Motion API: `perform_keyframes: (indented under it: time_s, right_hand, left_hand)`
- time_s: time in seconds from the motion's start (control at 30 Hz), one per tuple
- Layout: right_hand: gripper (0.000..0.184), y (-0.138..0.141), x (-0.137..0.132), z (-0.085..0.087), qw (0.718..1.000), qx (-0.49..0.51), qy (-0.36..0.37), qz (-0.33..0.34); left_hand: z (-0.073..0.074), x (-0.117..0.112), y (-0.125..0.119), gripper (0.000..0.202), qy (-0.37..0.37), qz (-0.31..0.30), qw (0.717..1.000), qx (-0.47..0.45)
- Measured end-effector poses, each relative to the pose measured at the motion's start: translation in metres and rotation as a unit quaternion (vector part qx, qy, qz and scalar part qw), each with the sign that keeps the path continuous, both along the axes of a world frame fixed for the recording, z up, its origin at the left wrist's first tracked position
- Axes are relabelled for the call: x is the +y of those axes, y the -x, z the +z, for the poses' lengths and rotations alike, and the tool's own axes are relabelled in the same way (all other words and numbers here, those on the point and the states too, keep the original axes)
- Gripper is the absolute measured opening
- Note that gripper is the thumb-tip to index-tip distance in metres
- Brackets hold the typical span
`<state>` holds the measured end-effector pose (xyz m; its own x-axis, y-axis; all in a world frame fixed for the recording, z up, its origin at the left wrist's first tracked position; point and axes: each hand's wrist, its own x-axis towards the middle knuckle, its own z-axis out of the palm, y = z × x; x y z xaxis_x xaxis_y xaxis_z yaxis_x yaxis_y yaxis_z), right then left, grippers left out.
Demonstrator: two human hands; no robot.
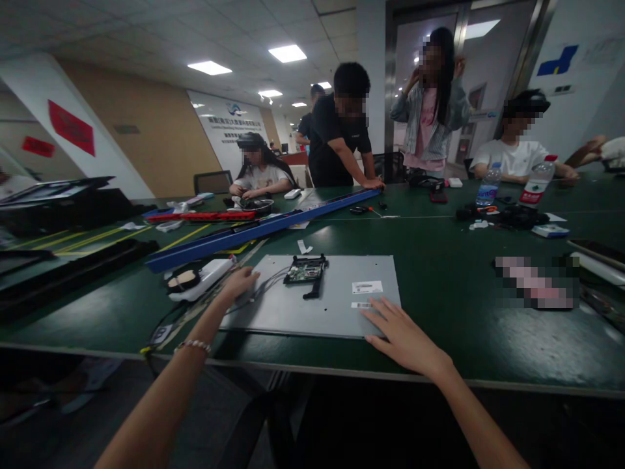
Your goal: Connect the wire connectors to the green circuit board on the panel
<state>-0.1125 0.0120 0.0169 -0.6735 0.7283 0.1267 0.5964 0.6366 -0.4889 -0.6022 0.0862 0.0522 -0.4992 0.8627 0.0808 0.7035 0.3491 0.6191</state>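
Observation:
A flat grey metal panel (336, 319) lies on the green table before me. On its upper middle sits a green circuit board (305, 271) in a black bracket (313, 288), with thin dark cables (268, 283) running left from it. My left hand (239, 284) rests at the panel's left edge near these cables, fingers loosely stretched and partly unclear. Fingers spread, my right hand (398, 329) lies flat on the panel's lower right part, beside a white barcode label (361, 305). A larger white label (368, 287) is just above that one.
A long blue bar (263, 228) crosses the table behind the panel, where a co-worker (336, 140) leans on its far end. A white device (205, 277) stands left of the panel. Two bottles (488, 184) and a blurred pink item (534, 283) are at right.

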Motion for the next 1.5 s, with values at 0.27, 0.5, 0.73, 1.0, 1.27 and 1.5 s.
perform_keyframes:
  time_s: [0.27, 0.5, 0.73, 1.0, 1.27, 1.5]
  right_hand:
    - [0.062, -0.011, 0.018, -0.008, 0.976, 0.132, 0.109, -0.133]
    - [0.055, -0.018, 0.024, -0.009, 0.971, 0.133, 0.074, -0.185]
    - [0.054, -0.042, 0.035, -0.015, 0.972, 0.146, 0.069, -0.170]
    - [0.054, -0.057, 0.032, -0.019, 0.940, 0.258, 0.077, -0.210]
    - [0.050, -0.076, 0.030, -0.025, 0.944, 0.216, 0.004, -0.249]
    - [0.047, -0.099, 0.029, -0.034, 0.943, 0.167, -0.053, -0.284]
  left_hand:
    - [0.010, -0.009, 0.000, 0.027, -0.033, -0.003, 0.991, -0.129]
    - [0.003, -0.007, 0.003, 0.031, -0.045, 0.016, 0.975, -0.215]
    - [0.006, -0.014, -0.005, 0.035, -0.025, 0.015, 0.973, -0.228]
    - [-0.003, -0.017, -0.013, 0.037, -0.058, -0.002, 0.959, -0.278]
    - [0.000, -0.033, -0.046, 0.038, -0.065, -0.032, 0.944, -0.322]
    - [0.004, -0.046, -0.096, 0.048, -0.055, -0.057, 0.942, -0.326]
